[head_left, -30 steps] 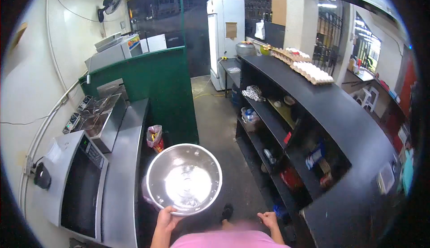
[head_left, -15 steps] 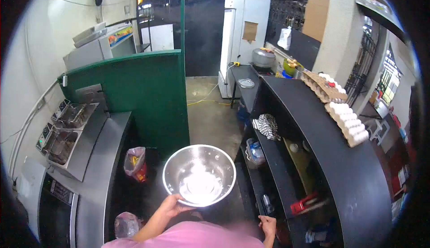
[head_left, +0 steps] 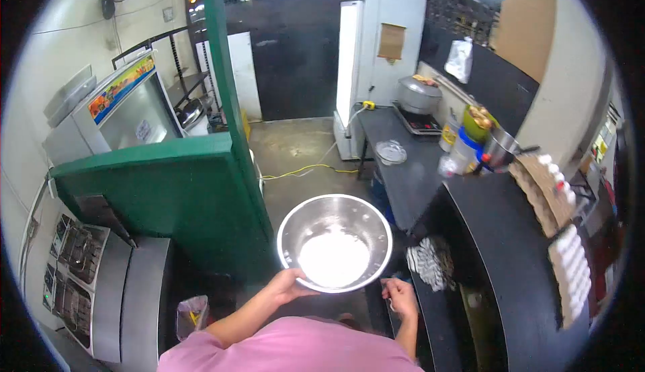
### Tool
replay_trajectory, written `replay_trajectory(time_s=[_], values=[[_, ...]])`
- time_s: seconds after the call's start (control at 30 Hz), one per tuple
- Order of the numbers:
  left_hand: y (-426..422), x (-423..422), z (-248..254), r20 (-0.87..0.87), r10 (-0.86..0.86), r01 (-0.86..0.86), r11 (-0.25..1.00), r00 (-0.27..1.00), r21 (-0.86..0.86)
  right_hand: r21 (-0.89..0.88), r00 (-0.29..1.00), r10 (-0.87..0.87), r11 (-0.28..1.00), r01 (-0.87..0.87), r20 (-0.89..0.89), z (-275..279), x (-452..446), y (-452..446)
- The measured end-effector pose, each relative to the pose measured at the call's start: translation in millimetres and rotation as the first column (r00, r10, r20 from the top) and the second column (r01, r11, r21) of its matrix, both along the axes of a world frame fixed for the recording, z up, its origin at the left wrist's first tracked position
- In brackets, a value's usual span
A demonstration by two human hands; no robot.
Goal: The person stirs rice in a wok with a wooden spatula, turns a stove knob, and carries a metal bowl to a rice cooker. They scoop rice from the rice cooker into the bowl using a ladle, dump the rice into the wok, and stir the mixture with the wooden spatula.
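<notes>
**Big metal bowl, one-hand carry**

So there's a green partition (head_left: pixel 154 204) to the left and a black shelf unit (head_left: pixel 484 217) to the right, metal bowl (head_left: pixel 335 241) between them. Left hand (head_left: pixel 289 286) is clamped on its near-left rim. Right hand (head_left: pixel 401 298) is half-curled by the near-right rim; can't tell if it's holding anything.

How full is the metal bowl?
Not full: the metal bowl shows mostly bare inner wall. Glare whites out the bottom, so whether it is empty, I cannot tell.
</notes>
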State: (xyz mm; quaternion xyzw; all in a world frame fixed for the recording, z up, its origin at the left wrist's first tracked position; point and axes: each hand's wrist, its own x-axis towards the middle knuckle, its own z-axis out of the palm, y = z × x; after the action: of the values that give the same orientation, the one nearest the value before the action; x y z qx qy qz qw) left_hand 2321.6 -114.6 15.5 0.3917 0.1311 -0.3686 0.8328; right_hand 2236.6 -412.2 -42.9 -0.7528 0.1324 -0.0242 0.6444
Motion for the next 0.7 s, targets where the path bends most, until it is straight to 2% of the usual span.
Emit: replay_trajectory(time_s=[0.03, 0.13, 0.2, 0.27, 0.3, 0.4, 0.5, 0.63, 0.7], values=[[-8.1, 22.6, 9.3, -0.019, 0.016, -0.015, 0.998, 1.0, 0.06, 0.016, 1.0, -0.015, 1.0, 0.015, 0.001, 13.8, 23.6, -4.4], [-19.1, 92.8, -6.4, 0.007, -0.019, 0.019, 1.0, 1.0, -0.01, 0.006, 0.999, -0.03, 1.0, 0.029, 0.042, 18.6, 106.5, -30.0], [-29.9, 135.2, -11.3, 0.002, 0.049, -0.049, 0.999, 0.999, 0.002, -0.044, 0.991, -0.037, 0.998, 0.043, 0.125, 32.7, 171.6, -46.7], [-38.1, 172.0, -17.2, 0.004, 0.116, -0.116, 0.993, 0.993, 0.017, 0.043, 0.965, -0.15, 0.989, 0.144, 0.214, 48.8, 240.3, -57.5], [-40.5, 190.4, -20.9, 0.0, 0.158, -0.158, 0.987, 0.987, 0.007, 0.076, 0.942, -0.17, 0.985, 0.155, 0.288, 60.3, 276.0, -60.2], [-44.4, 250.9, -30.3, -0.005, 0.279, -0.279, 0.96, 0.96, -0.029, 0.12, 0.919, -0.19, 0.98, 0.158, 0.346, 87.6, 387.4, -67.8], [-34.2, 305.4, -41.9, -0.018, 0.41, -0.41, 0.906, 0.912, -0.104, 0.137, 0.901, -0.101, 0.989, 0.046, 0.421, 94.5, 489.8, -68.3], [-12.2, 359.0, -37.7, -0.117, 0.621, -0.632, 0.764, 0.775, -0.131, 0.06, 0.884, 0.102, 0.988, -0.145, 0.455, 87.7, 583.4, -40.5], [4.5, 381.0, -42.8, -0.12, 0.705, -0.715, 0.685, 0.699, -0.139, 0.076, 0.904, 0.221, 0.961, -0.266, 0.366, 70.8, 617.3, -31.1]])
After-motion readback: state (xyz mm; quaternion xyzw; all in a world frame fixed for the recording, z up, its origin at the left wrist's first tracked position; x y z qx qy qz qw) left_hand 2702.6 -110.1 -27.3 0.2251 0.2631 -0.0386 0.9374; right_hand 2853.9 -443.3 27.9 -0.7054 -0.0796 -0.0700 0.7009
